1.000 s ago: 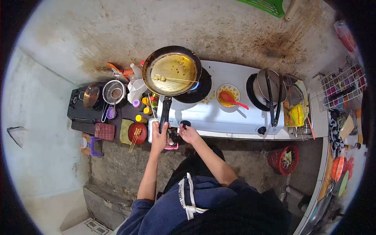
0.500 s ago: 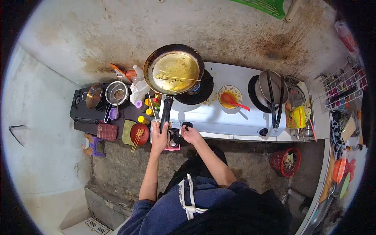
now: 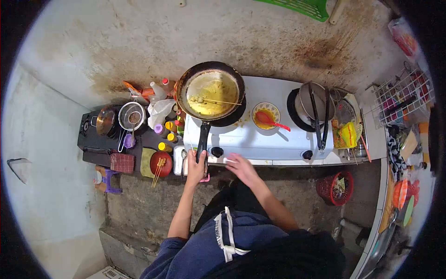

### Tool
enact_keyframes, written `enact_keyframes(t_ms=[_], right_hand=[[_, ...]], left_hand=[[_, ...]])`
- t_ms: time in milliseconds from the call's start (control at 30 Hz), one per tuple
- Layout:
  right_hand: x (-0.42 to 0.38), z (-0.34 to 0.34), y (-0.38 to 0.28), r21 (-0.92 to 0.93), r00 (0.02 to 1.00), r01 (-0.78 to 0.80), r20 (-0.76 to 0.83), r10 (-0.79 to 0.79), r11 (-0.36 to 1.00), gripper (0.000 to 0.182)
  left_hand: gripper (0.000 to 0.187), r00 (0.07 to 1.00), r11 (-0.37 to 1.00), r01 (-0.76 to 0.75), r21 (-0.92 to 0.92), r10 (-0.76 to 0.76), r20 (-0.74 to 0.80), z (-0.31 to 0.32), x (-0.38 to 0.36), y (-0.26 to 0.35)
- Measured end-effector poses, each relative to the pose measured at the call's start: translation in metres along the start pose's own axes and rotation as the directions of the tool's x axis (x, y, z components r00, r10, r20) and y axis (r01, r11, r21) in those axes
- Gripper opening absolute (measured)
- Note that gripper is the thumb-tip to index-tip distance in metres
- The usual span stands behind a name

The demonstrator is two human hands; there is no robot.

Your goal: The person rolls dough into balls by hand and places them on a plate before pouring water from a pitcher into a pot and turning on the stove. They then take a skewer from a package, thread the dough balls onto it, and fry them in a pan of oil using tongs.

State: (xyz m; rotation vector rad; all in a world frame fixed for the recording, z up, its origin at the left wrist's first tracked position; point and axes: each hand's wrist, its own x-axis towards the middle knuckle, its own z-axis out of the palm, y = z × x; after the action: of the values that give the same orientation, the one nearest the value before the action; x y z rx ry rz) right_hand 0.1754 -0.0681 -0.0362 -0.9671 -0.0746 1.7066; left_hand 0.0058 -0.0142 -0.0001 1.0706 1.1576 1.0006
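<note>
My left hand [image 3: 196, 168] is closed around the black handle of a frying pan [image 3: 203, 139]. A thin stick [image 3: 191, 145] pokes up beside its fingers. The pan sits over the left burner, with yellow egg-like liquid [image 3: 214, 90] in it and a skewer [image 3: 217, 101] lying across, small pieces at its left end. Below the stove's front edge, my right hand [image 3: 242, 169] is held apart from the left knob [image 3: 217, 152], fingers spread, slightly blurred and holding nothing visible. Right of the pan stands a patterned bowl [image 3: 256, 128] of yellow-orange mix with a red spoon [image 3: 274, 122].
A lidded pot [image 3: 304, 104] with black tongs-like handles stands on the right burner. Left are a red plate [image 3: 167, 168] with skewers, seasoning bottles [image 3: 165, 147], a strainer [image 3: 132, 115] and a second dark stove [image 3: 90, 135]. A red basket [image 3: 325, 188] stands on the floor.
The pan has come down and slightly right onto the left burner, my left hand still on its handle. My right hand has left the knob, moving down and right.
</note>
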Motion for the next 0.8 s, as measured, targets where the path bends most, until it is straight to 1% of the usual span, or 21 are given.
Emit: enact_keyframes(t_ms=[33,67,100,133,167,200,233,267,300,333,367,400,467,500,533,567,600,633,700,733,800], right_hand=[[-0.018,0.000,-0.015,-0.179,0.984,0.168,-0.029,-0.176,0.969,0.020],[-0.036,-0.003,-0.035,-0.441,0.942,0.278,-0.050,-0.333,0.853,0.018],[-0.048,-0.017,-0.051,-0.649,0.844,0.405,-0.005,-0.536,0.644,0.020],[-0.059,-0.027,-0.068,-0.728,0.699,0.491,0.001,-0.715,0.479,0.017],[-0.065,-0.039,-0.083,-0.821,0.500,0.456,-0.082,-0.862,0.343,0.013],[-0.085,-0.036,-0.110,-0.966,0.315,0.245,-0.005,-0.949,0.087,0.013],[-0.090,-0.051,-0.125,-0.979,0.143,0.197,-0.024,-0.989,0.052,0.017],[-0.093,-0.063,-0.142,-0.996,-0.001,0.090,0.015,-1.000,-0.015,0.025],[-0.095,-0.080,-0.158,-0.994,-0.059,-0.062,0.089,-0.994,-0.085,0.033],[-0.094,-0.092,-0.170,-0.980,-0.059,-0.178,0.106,-0.993,-0.094,0.042],[-0.086,-0.111,-0.180,-0.985,-0.020,-0.164,0.057,-0.998,-0.053,0.047],[-0.078,-0.127,-0.186,-0.989,0.019,-0.148,0.007,-1.000,-0.010,0.053],[-0.070,-0.136,-0.196,-0.966,0.240,-0.042,-0.259,-0.936,0.256,0.060],[-0.072,-0.134,-0.198,-0.931,0.365,-0.084,-0.361,-0.858,0.356,0.064],[-0.067,-0.141,-0.196,-0.936,0.345,-0.073,-0.348,-0.872,0.344,0.061],[-0.067,-0.141,-0.196,-0.916,0.387,-0.032,-0.381,-0.840,0.400,0.058],[-0.067,-0.140,-0.196,-0.891,0.433,0.005,-0.408,-0.804,0.454,0.056],[-0.064,-0.148,-0.196,-0.890,0.431,0.002,-0.411,-0.803,0.457,0.056],[-0.052,-0.167,-0.191,-0.903,0.320,0.074,-0.381,-0.867,0.424,0.047],[-0.053,-0.172,-0.188,-0.902,0.320,0.075,-0.383,-0.867,0.426,0.047],[-0.070,-0.156,-0.183,-0.910,0.261,0.128,-0.353,-0.898,0.395,0.042]], left_hand=[[0.025,1.000,1.000,0.013,-0.005,-0.013,-0.002,0.001,0.002,-0.007],[0.025,1.000,1.000,0.026,-0.010,-0.026,-0.004,0.003,0.004,-0.010],[0.024,1.000,0.994,-0.009,0.112,0.009,0.001,0.006,0.003,-0.007],[0.024,1.000,0.994,-0.008,0.106,0.007,0.008,0.008,0.003,-0.009],[0.023,1.000,0.996,0.018,0.085,-0.019,0.005,0.010,0.002,-0.010],[0.022,0.999,0.997,0.043,0.064,-0.043,0.006,0.012,0.002,-0.011],[0.023,0.999,0.994,-0.037,0.105,0.037,-0.006,0.014,0.004,-0.020],[0.023,0.999,0.994,-0.037,0.101,0.036,0.012,0.015,0.005,-0.024],[0.023,0.996,0.980,-0.088,0.178,0.087,0.015,0.015,0.005,-0.027],[0.022,0.990,0.957,-0.140,0.255,0.138,0.023,0.016,0.006,-0.030],[0.021,0.999,0.995,-0.022,0.099,0.018,0.036,0.018,0.006,-0.032],[0.020,0.999,1.000,0.021,0.010,-0.021,0.026,0.020,0.007,-0.034],[0.019,0.993,0.987,-0.117,0.114,0.112,0.044,0.022,0.009,-0.037],[0.019,0.998,0.994,-0.037,0.099,0.032,0.053,0.020,0.010,-0.039],[0.019,0.997,0.995,0.043,0.085,-0.048,0.061,0.019,0.011,-0.041],[0.020,0.995,0.993,0.076,0.092,-0.082,0.059,0.020,0.011,-0.040],[0.020,0.994,0.993,0.077,0.093,-0.083,0.066,0.022,0.013,-0.042],[0.021,0.994,0.996,0.071,0.059,-0.075,0.078,0.023,0.014,-0.046],[0.021,0.994,0.997,0.070,0.029,-0.073,0.087,0.021,0.012,-0.049],[0.021,0.993,0.997,0.072,0.036,-0.075,0.094,0.021,0.012,-0.049],[0.021,0.991,0.996,0.069,0.049,-0.074,0.113,0.022,0.014,-0.046]])
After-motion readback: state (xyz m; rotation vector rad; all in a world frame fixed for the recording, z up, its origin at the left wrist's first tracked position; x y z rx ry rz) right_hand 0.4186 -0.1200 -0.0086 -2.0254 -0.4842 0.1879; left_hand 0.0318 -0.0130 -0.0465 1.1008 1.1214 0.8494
